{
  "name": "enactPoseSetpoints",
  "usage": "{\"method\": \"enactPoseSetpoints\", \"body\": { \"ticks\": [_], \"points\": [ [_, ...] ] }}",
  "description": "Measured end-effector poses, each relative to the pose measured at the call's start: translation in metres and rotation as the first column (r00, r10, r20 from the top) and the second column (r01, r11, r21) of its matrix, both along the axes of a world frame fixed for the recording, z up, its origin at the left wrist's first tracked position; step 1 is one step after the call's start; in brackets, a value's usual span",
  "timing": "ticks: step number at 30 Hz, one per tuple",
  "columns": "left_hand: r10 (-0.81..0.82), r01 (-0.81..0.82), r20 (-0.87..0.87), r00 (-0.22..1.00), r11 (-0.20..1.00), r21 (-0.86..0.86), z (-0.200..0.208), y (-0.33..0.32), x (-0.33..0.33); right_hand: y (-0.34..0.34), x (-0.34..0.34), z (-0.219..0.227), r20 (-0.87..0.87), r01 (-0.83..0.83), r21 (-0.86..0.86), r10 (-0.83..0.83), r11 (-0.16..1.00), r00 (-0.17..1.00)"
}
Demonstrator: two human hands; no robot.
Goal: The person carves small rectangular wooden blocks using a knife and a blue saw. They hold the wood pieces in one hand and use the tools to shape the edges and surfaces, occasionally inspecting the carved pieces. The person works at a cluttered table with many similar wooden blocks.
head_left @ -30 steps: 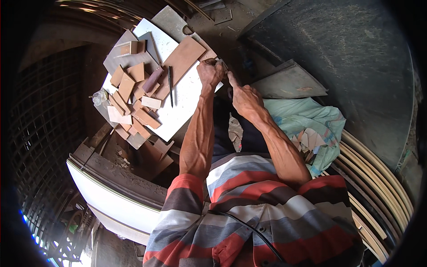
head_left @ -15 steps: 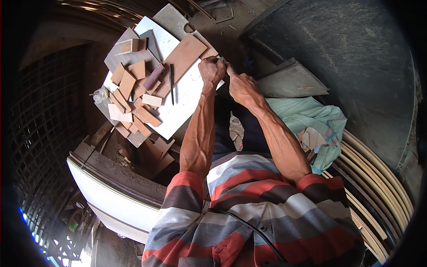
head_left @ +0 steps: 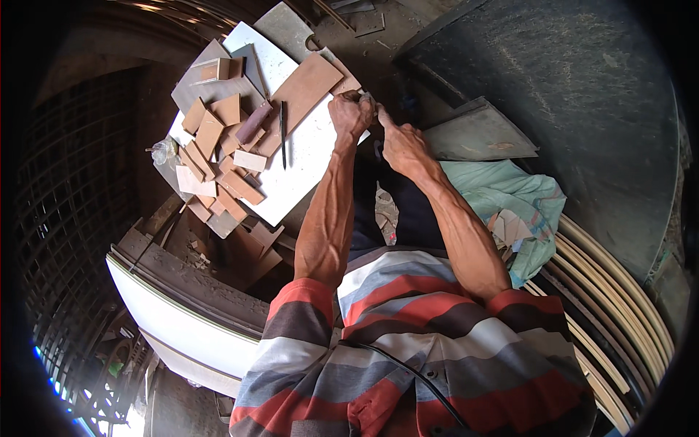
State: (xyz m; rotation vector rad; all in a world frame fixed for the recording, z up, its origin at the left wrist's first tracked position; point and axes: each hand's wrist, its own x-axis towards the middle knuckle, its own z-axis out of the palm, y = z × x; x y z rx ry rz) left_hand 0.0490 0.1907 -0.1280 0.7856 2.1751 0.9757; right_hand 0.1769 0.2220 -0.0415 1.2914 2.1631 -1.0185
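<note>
Near the right edge of the white board (head_left: 293, 191), my left hand (head_left: 351, 114) is closed in a fist. My right hand (head_left: 403, 143) is beside it, fingers curled, with the forefinger and thumb close against the left fist. A small greyish bit shows between the two hands, too small to name. Just left of the left fist lies a flat brown board (head_left: 309, 86). A thin black pencil-like stick (head_left: 283, 137) rests on the white board, close to a dark purplish block (head_left: 254, 122). Several small brown wood pieces (head_left: 210, 132) are heaped to the left.
A pale green sack (head_left: 473, 186) with scraps stands at the right, next to long curved strips (head_left: 619, 291). A large dark panel (head_left: 553, 87) leans behind. White-edged boards (head_left: 182, 313) are stacked at lower left, near a dark lattice (head_left: 73, 182).
Both hands have shifted very slightly to the right, still close together. The right hand's fingers have changed position a little. The wood pieces lie as before.
</note>
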Motion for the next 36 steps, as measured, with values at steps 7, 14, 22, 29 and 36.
{"method": "enactPoseSetpoints", "body": {
  "ticks": [7, 14, 22, 29, 36],
  "points": [
    [0.030, -0.024, 0.078, 0.996, 0.997, -0.068, 0.001, 0.002, -0.001, 0.005, -0.006, -0.022, -0.171, -0.046, 0.109, 0.065, 0.993, 0.983],
    [0.021, -0.022, -0.021, 1.000, 0.999, -0.048, -0.002, 0.001, 0.001, 0.004, -0.008, -0.009, -0.007, -0.065, -0.012, 0.064, 0.998, 0.998],
    [0.049, -0.048, -0.032, 0.998, 0.998, 0.032, -0.013, -0.003, -0.002, -0.018, 0.013, 0.010, 0.020, -0.061, 0.043, 0.060, 0.997, 0.998],
    [0.024, -0.025, -0.016, 1.000, 0.998, -0.063, -0.014, -0.004, 0.002, -0.013, -0.004, 0.006, 0.018, -0.094, 0.143, 0.092, 0.985, 0.996],
    [-0.056, 0.050, -0.057, 0.997, 0.993, -0.104, 0.001, -0.004, -0.005, -0.011, 0.000, 0.006, -0.026, -0.058, 0.088, 0.061, 0.994, 0.998]
  ]
}}
